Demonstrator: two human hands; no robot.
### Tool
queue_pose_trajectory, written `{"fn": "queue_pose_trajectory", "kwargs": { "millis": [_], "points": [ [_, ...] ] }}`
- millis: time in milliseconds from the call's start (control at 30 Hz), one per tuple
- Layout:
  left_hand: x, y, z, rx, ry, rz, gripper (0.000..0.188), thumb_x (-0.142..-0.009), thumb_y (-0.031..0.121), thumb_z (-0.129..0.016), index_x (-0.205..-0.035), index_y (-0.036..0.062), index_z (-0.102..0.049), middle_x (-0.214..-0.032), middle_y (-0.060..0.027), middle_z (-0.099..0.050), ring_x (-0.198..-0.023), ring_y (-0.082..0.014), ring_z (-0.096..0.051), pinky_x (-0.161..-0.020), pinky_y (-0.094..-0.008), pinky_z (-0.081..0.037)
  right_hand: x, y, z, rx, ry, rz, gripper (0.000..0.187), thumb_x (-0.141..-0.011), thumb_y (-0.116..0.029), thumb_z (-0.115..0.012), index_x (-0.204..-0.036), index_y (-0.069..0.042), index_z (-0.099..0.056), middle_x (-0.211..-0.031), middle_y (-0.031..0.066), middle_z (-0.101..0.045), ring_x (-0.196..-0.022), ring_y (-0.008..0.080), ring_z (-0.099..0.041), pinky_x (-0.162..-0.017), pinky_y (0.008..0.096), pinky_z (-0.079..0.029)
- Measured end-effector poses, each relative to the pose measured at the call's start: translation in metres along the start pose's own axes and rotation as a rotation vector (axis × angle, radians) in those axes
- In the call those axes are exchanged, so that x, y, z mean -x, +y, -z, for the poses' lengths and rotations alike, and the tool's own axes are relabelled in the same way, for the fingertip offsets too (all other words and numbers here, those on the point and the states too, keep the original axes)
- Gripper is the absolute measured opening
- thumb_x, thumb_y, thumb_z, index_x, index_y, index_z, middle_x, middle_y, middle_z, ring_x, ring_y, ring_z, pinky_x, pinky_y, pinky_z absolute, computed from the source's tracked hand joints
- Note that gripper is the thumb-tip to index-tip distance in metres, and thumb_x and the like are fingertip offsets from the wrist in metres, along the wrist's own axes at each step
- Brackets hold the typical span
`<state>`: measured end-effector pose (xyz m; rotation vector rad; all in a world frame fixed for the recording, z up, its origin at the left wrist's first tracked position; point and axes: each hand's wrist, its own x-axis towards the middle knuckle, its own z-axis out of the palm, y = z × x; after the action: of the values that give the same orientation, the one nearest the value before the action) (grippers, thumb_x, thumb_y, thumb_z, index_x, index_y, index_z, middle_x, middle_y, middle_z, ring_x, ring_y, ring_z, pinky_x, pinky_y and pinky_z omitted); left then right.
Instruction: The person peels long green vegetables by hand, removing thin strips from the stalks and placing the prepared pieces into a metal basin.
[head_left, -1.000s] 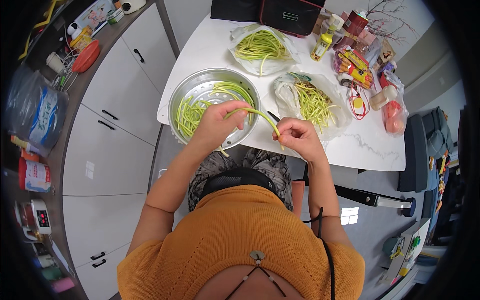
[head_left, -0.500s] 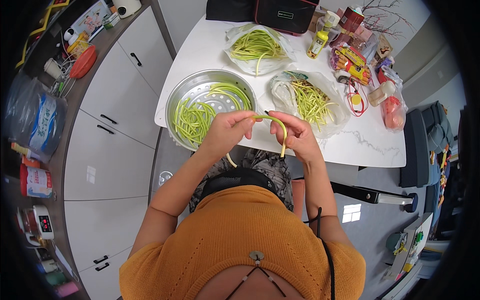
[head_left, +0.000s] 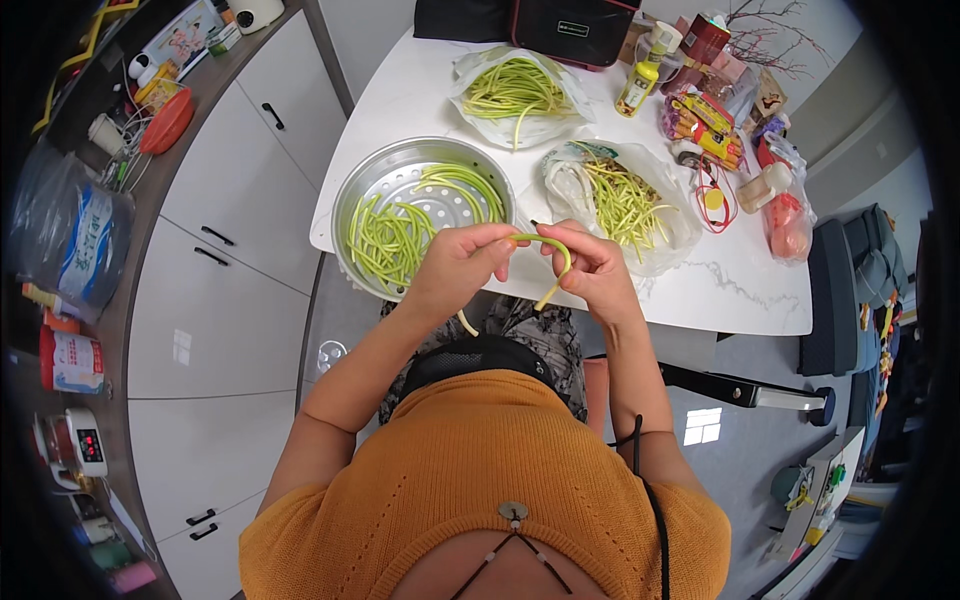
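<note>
A curved green garlic scape (head_left: 549, 294) spans my two hands near the table's front edge. My left hand (head_left: 452, 268) is closed, pinching one end between thumb and fingers. A second pale stem end (head_left: 467, 322) hangs below that palm. Thumb and fingers of my right hand (head_left: 597, 272) pinch the scape at its bend, and its pale end points down and to the left. Just beyond my left hand stands a perforated metal colander (head_left: 428, 208) with long scapes (head_left: 383, 242) in it. Beyond my right hand lies an open plastic bag (head_left: 672, 232) with short scape pieces (head_left: 625, 205).
Another plastic bag (head_left: 570, 122) of long scapes (head_left: 515, 88) lies farther back on the white table (head_left: 745, 300). A yellow bottle (head_left: 636, 88), packaged food (head_left: 705, 128) and a red cord (head_left: 712, 195) are at the right. White cabinets (head_left: 215, 330) line the left side.
The scape's pale lower end has swung left, from hanging straight down to slanting toward my left hand. Both hands keep their pinch in nearly the same place.
</note>
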<state>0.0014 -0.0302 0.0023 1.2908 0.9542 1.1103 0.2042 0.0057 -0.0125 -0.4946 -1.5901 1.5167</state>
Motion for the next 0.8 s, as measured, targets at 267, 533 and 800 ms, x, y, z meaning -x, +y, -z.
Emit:
{"fn": "queue_pose_trajectory", "kwargs": {
  "millis": [267,533,800],
  "points": [
    [0.0019,-0.0034,-0.0036,-0.040,-0.022,0.021,0.025,-0.090,0.015,-0.053,-0.108,-0.0002,-0.061,-0.065,0.0018,-0.056,-0.049,-0.0007,-0.039,-0.043,-0.0150,-0.029,0.0010,0.0048,0.0023,0.101,0.110,0.029,0.035,-0.074,-0.021,-0.073,-0.105,-0.006,-0.066,-0.088,-0.0004,-0.056,-0.064,0.0032,-0.039,-0.056,0.0168,-0.031],
    [0.0047,-0.0051,-0.0090,-0.076,-0.049,0.035,0.024,-0.089,0.016,-0.052,-0.104,-0.0001,-0.062,-0.065,0.0019,-0.056,-0.053,-0.0023,-0.043,-0.048,-0.0171,-0.034,0.0007,0.0026,-0.0013,0.127,0.174,0.041,0.021,-0.079,-0.010,-0.067,-0.098,-0.004,-0.068,-0.085,0.0000,-0.057,-0.068,0.0039,-0.045,-0.058,0.0168,-0.033],
    [0.0039,0.0025,-0.0065,0.000,-0.008,0.075,0.023,-0.090,0.015,-0.050,-0.098,-0.0030,-0.062,-0.067,0.0004,-0.057,-0.064,-0.0042,-0.050,-0.060,-0.0192,-0.041,0.0034,-0.0043,0.0018,-0.156,0.059,-0.132,0.033,-0.084,-0.025,-0.063,-0.110,-0.004,-0.063,-0.087,0.0005,-0.057,-0.059,0.0038,-0.041,-0.051,0.0158,-0.030]
  ]
}}
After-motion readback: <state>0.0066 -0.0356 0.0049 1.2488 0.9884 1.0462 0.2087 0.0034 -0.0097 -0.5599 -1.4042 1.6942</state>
